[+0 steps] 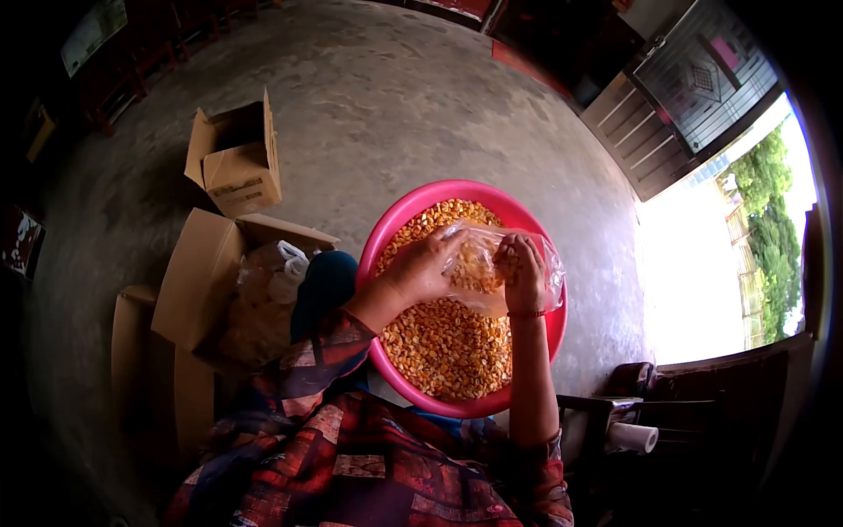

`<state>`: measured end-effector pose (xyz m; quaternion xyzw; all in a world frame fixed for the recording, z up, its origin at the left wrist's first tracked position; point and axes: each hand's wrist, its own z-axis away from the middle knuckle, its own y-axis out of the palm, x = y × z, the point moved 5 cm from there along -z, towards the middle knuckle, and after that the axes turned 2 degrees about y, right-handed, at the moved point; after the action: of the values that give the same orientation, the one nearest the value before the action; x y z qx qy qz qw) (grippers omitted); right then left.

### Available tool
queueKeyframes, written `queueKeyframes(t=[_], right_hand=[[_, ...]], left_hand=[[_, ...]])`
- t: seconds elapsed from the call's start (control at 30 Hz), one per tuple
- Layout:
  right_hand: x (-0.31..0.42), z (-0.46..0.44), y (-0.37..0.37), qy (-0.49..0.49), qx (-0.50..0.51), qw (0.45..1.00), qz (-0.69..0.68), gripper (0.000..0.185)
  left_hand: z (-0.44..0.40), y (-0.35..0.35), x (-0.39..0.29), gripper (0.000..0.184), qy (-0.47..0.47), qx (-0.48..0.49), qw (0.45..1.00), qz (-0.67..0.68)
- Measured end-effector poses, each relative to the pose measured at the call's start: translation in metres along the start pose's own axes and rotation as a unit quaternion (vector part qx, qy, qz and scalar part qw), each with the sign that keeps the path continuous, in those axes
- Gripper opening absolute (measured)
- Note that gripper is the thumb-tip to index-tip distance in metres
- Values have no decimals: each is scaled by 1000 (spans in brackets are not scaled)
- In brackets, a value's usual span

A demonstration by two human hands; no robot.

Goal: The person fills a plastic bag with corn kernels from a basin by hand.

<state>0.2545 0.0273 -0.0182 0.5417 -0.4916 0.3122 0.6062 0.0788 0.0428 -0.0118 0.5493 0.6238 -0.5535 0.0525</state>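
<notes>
A pink basin (378,230) in front of me holds a deep layer of dried corn kernels (448,351). Above the corn is a clear plastic bag (481,303) with some kernels inside. My left hand (420,268) grips the bag's left side, thumb and fingers closed on the film. At the bag's right side, my right hand (525,279) has curled fingers with kernels showing at the fingertips. The film overlaps this hand, and whether it is inside the bag's mouth is unclear. A red bracelet (527,314) circles the right wrist.
Left of the basin, an open cardboard box (200,277) contains plastic bags (263,294). Another open box (243,176) stands behind it on the concrete floor (369,114). At right are an open door (702,79) and a paper roll (632,437) beside dark furniture.
</notes>
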Motion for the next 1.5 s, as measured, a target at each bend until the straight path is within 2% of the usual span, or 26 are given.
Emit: queueKeyframes(t=[0.07, 0.2, 0.3, 0.37, 0.47, 0.5, 0.57, 0.6, 0.63, 0.7, 0.77, 0.83, 0.97, 1.03, 1.13, 1.27, 1.33, 1.37, 1.47, 1.5], right_hand=[[-11, 0, -12, 59, 30, 998, 9, 19], [-7, 14, -18, 66, 64, 995, 42, 18], [5, 23, -20, 81, 74, 994, 8, 16], [28, 40, -12, 104, 47, 993, 9, 16], [40, 70, -3, 148, 283, 945, 73, 18], [42, 80, 4, 110, 358, 922, 100, 16], [47, 98, 18, 121, 359, 888, 259, 12], [46, 101, 22, 1, 364, 856, 367, 9], [41, 102, 24, -92, 378, 819, 422, 17], [28, 110, 25, -135, 332, 811, 463, 25], [10, 119, 27, -208, 325, 720, 577, 30], [4, 128, 36, -204, 312, 692, 618, 30], [0, 126, 37, -201, 320, 704, 601, 23], [-4, 124, 37, -196, 338, 705, 592, 16], [-4, 121, 39, -159, 341, 697, 611, 12], [-7, 116, 42, -173, 336, 699, 607, 11], [-6, 112, 43, -150, 334, 762, 533, 8], [-4, 110, 44, -153, 335, 762, 533, 8], [5, 99, 51, -33, 372, 823, 428, 8], [13, 95, 56, -55, 364, 843, 393, 10]], left_hand=[[0, 2, 2, 45, -1, -3, 1000, 3], [0, 1, 0, 45, -19, 11, 1000, 0], [-2, 1, -2, 50, 8, 7, 1000, -11], [-2, -3, -9, 60, 15, 26, 1000, 9], [-3, -3, -10, 68, 7, 39, 999, 25], [-3, -4, -11, 68, 7, 41, 999, 26], [-3, -5, -13, 70, 0, 47, 999, 22], [-4, -3, -11, 68, 13, 44, 999, 25], [-4, 0, -9, 68, 14, 46, 999, 26], [-4, 2, -10, 67, 47, 27, 999, 3], [-4, 1, -11, 65, 52, 21, 998, 5], [-3, -2, -13, 64, 32, 40, 998, 26], [-2, -2, -13, 65, 44, 30, 998, 21], [-1, -3, -12, 65, 17, 43, 999, 23], [-1, -2, -11, 64, 19, 44, 998, 28], [-2, -1, -9, 64, 7, 51, 998, 23], [-2, 0, -7, 63, 8, 55, 998, 24], [-1, 1, -6, 63, 9, 53, 998, 23], [-1, 1, -6, 64, 5, 57, 998, 12], [-1, 0, -8, 64, 9, 56, 998, 10]])
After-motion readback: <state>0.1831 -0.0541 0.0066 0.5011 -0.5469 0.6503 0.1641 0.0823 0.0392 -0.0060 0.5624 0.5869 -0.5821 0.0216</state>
